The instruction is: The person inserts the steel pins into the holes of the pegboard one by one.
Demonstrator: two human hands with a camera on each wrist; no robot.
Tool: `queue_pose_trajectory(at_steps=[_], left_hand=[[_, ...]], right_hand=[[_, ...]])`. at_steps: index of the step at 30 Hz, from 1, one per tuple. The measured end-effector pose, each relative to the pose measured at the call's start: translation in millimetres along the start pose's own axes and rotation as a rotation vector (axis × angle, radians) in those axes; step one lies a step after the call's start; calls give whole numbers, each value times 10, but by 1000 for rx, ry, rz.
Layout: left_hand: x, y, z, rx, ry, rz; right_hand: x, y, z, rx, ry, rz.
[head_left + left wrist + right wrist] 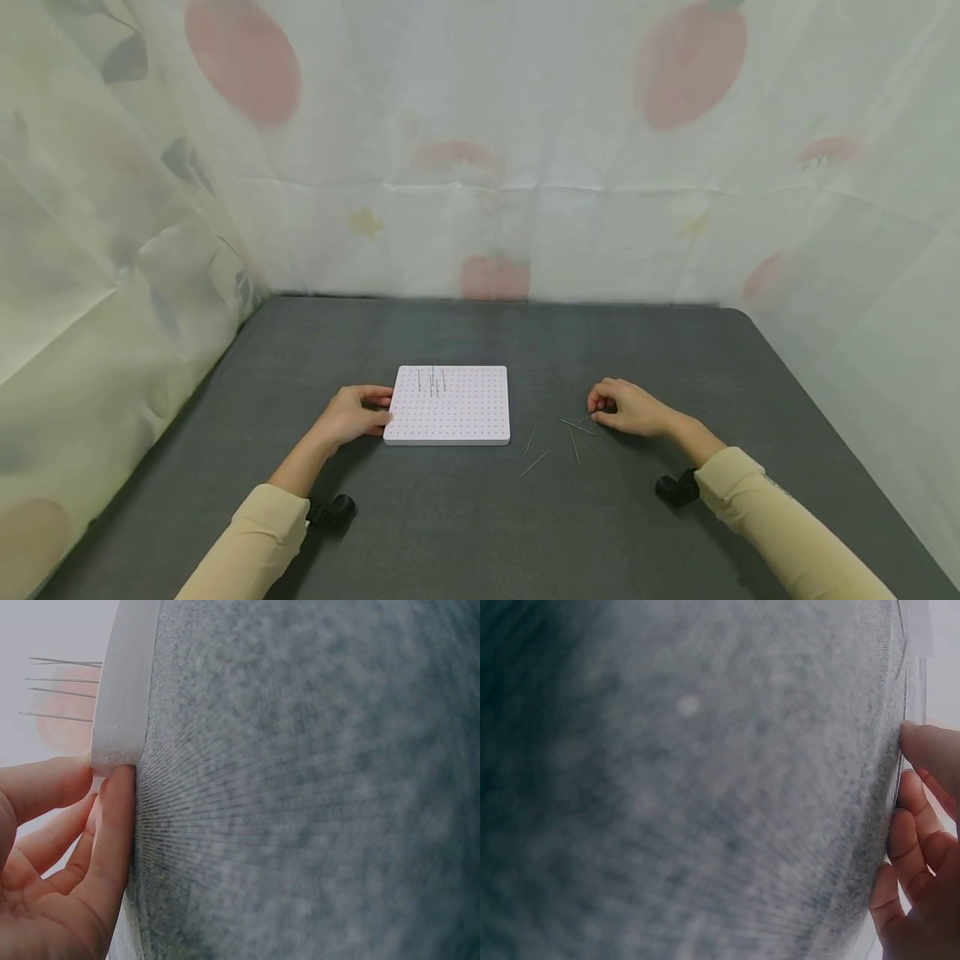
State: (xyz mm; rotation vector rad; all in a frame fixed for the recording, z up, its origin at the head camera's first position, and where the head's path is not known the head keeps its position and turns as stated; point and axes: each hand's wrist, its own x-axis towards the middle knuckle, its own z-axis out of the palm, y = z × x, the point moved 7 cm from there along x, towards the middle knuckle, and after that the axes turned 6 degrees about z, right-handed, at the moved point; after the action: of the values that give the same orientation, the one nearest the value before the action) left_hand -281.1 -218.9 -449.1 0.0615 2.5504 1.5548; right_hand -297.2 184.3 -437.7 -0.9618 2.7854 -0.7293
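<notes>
A white pegboard (457, 417) with rows of small holes lies flat on the table. Several thin metal pins (431, 383) stand upright near its back left; in the left wrist view, such pins (61, 691) jut from the board's face. My left hand (351, 414) holds the board's left edge, thumb at the top rim and fingers against the side wall (124, 697). To the board's right, my right hand (628, 408) is low over the table, fingers curled, with one thin pin (585, 419) at the fingertips. The right wrist view shows thumb (930, 746) and fingers close to the tabletop.
Several loose pins (533, 464) lie scattered on the dark grey table (450, 525) between the board and my right hand. Printed curtains (562, 233) hang behind the table and along its sides. Each wrist wears a small black camera (332, 511).
</notes>
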Motion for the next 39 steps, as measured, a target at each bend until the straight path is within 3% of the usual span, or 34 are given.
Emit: queue_pose_trajectory(at_steps=[15,27,34,39], left_hand=[[-2,25,2,-13,2,15],[4,0,7,-22,-1,17],[-1,16,3,-18,-2,16],[-2,20,4,-13,0,13]], right_hand=[[6,41,-20,56,7,-1],[-6,97,-4,99,-17,132],[20,88,-21,157,18,204],[62,25,-57,205,39,210]])
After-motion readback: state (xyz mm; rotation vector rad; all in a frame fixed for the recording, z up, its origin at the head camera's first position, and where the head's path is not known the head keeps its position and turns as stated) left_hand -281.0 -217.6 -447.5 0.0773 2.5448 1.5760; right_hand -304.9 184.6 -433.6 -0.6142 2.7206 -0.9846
